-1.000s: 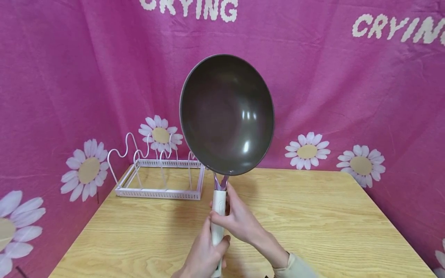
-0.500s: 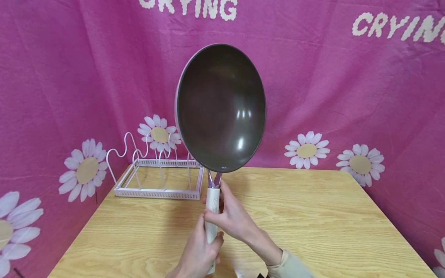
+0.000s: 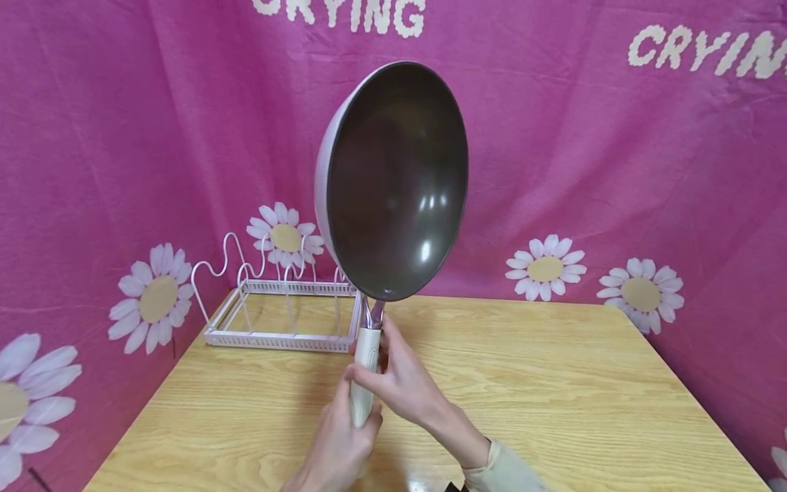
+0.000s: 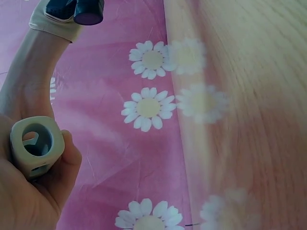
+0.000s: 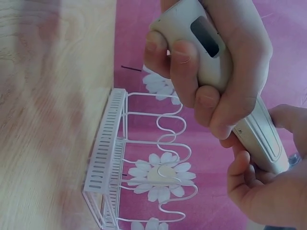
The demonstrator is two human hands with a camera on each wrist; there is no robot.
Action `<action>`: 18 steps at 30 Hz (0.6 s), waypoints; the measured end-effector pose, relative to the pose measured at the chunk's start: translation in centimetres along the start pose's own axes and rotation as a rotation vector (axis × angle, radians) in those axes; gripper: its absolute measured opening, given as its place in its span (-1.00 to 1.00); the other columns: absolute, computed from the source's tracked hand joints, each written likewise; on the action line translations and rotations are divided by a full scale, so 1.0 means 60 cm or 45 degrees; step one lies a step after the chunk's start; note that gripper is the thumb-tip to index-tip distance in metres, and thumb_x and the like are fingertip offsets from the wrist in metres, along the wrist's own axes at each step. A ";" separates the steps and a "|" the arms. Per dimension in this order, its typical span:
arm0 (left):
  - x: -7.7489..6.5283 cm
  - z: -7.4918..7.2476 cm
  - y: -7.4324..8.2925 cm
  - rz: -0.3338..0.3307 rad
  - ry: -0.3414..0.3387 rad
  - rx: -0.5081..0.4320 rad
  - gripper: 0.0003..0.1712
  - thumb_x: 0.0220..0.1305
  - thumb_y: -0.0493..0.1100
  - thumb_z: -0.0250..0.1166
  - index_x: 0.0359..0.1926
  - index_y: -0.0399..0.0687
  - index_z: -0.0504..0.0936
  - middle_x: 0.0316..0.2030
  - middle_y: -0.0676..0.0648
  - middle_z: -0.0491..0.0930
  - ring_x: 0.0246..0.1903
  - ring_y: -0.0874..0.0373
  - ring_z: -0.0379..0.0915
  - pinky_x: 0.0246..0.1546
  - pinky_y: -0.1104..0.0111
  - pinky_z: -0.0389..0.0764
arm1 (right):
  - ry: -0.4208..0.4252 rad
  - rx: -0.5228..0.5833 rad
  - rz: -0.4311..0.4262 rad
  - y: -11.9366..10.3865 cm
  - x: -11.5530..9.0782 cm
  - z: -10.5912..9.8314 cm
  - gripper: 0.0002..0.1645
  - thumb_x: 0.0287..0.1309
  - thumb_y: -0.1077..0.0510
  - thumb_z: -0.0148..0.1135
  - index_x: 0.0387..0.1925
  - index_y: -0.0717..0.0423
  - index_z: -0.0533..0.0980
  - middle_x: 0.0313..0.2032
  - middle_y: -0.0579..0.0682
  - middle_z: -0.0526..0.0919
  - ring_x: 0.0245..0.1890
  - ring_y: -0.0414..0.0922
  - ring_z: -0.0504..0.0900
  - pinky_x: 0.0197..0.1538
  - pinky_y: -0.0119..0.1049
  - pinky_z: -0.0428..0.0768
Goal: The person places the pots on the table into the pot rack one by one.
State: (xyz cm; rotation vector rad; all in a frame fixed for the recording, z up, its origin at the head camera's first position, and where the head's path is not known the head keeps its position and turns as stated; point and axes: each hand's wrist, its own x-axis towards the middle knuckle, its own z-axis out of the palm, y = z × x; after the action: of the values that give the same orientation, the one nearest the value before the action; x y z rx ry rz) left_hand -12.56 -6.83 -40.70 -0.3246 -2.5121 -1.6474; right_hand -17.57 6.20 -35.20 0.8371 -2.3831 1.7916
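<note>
A wok (image 3: 396, 178) with a dark inside and a pale outer wall is held up above the table, its bowl upright and facing me, turned a little to the right. My left hand (image 3: 341, 437) grips the lower part of its white handle (image 3: 367, 359). Higher up, near the purple metal neck, my right hand (image 3: 408, 383) holds the same handle, thumb across its front. In the right wrist view the fingers of the left hand (image 5: 240, 57) curl round the handle's end. The hollow handle end (image 4: 38, 143) shows in the left wrist view.
A pale wire pan rack (image 3: 279, 340) with wavy dividers stands at the back left of the wooden table (image 3: 553, 396), behind and left of the handle. A pink curtain (image 3: 553, 150) with daisies hangs round the back and sides.
The wok has risen slightly and turned, so more of its outer left wall shows. Both hands and the handle have shifted left, and the handle now leans. The rack has not moved.
</note>
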 end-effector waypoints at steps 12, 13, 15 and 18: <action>-0.004 -0.013 -0.002 0.106 0.144 0.157 -0.42 0.29 -0.31 0.26 0.26 -0.24 0.25 -0.32 -0.13 0.59 -0.44 0.20 0.44 -0.48 0.43 0.45 | -0.013 -0.164 -0.055 -0.014 0.012 0.009 -0.29 0.08 0.14 0.41 0.23 -0.06 0.29 -0.17 -0.10 0.66 -0.38 -0.26 0.57 -0.31 -0.39 0.60; -0.005 -0.014 -0.003 0.094 0.153 0.176 -0.42 0.28 -0.31 0.27 0.26 -0.24 0.25 -0.32 -0.13 0.59 -0.43 0.20 0.44 -0.48 0.43 0.45 | -0.016 -0.165 -0.060 -0.015 0.013 0.010 -0.29 0.07 0.14 0.41 0.22 -0.06 0.29 -0.17 -0.09 0.66 -0.38 -0.27 0.57 -0.31 -0.39 0.60; -0.005 -0.016 -0.004 0.062 0.172 0.206 -0.44 0.28 -0.31 0.27 0.24 -0.23 0.26 -0.30 -0.13 0.58 -0.41 0.18 0.43 -0.47 0.42 0.44 | -0.024 -0.156 -0.069 -0.016 0.015 0.012 -0.29 0.06 0.15 0.42 0.22 -0.07 0.30 -0.15 -0.08 0.65 -0.37 -0.27 0.57 -0.31 -0.37 0.60; -0.006 -0.020 -0.005 0.009 0.191 0.234 -0.45 0.29 -0.28 0.27 0.23 -0.22 0.26 -0.34 -0.12 0.57 -0.44 0.17 0.41 -0.51 0.41 0.41 | -0.029 -0.143 -0.080 -0.019 0.019 0.017 -0.28 0.06 0.13 0.43 0.22 -0.07 0.30 -0.11 -0.08 0.64 -0.36 -0.26 0.57 -0.30 -0.36 0.61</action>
State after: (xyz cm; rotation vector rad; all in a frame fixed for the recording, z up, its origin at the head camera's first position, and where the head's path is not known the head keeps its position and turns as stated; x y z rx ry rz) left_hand -12.28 -8.09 -40.60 -0.1829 -2.5207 -1.3689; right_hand -17.74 4.63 -34.14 0.9122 -2.4166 1.6174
